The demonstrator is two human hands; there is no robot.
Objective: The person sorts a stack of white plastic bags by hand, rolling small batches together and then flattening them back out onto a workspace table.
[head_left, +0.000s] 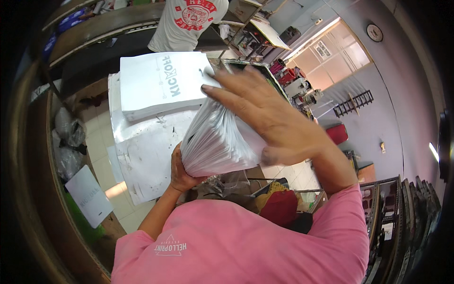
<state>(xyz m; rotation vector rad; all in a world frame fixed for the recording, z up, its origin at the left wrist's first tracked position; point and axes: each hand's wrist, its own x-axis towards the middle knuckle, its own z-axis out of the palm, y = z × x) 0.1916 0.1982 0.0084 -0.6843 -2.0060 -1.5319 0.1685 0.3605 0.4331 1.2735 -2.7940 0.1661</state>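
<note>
A thick bundle of thin white sheets (220,137), its edges fanned out, is tilted up in front of my chest. Underneath and at its left side, my left hand (182,171) wraps its fingers round the bundle. My right hand (265,113), slightly blurred, reaches across the bundle's top and right side, fingers stretched out and thumb apart. Whether its palm presses on the sheets I cannot tell. Just beyond lies a neat stack of white sheets (158,83) with grey lettering and a small dark slot-like mark; my right fingertips are close to its right corner.
The stack rests on a pale worktable (146,163) with dark specks. A framed screen (231,66) adjoins it at the far right. Across the table stands a person in a white shirt (189,23). One printed sheet (89,196) lies at left; dark frames (411,222) stand at right.
</note>
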